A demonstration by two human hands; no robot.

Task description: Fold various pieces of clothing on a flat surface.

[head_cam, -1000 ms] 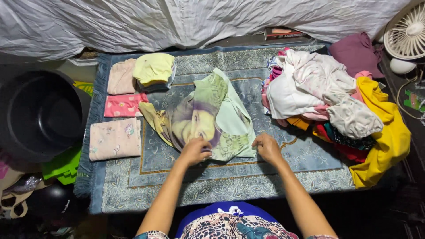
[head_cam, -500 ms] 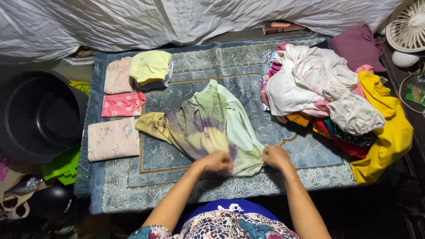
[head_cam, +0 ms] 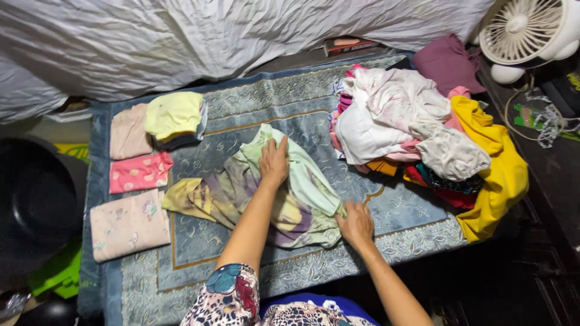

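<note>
A pale green and purple printed garment (head_cam: pixel 302 193) lies spread on a blue-grey patterned rug (head_cam: pixel 241 115). My left hand (head_cam: pixel 274 162) rests flat on the upper middle of the garment, fingers stretched toward its far end. My right hand (head_cam: pixel 356 223) pinches the garment's near right corner close to the rug's front edge. A yellowish sleeve (head_cam: pixel 184 198) of the garment trails off to the left.
Folded clothes sit at the rug's left: a yellow stack (head_cam: pixel 175 116), a pink piece (head_cam: pixel 139 171), a floral beige piece (head_cam: pixel 128 224). A heap of unfolded clothes (head_cam: pixel 417 130) with a yellow garment (head_cam: pixel 495 175) fills the right. A white fan (head_cam: pixel 524 33) stands far right, a black tub (head_cam: pixel 33 199) left.
My left hand let go of the near edge and moved up onto the garment's middle. The garment now lies flatter. My right hand stayed at the near corner. The camera shifted right.
</note>
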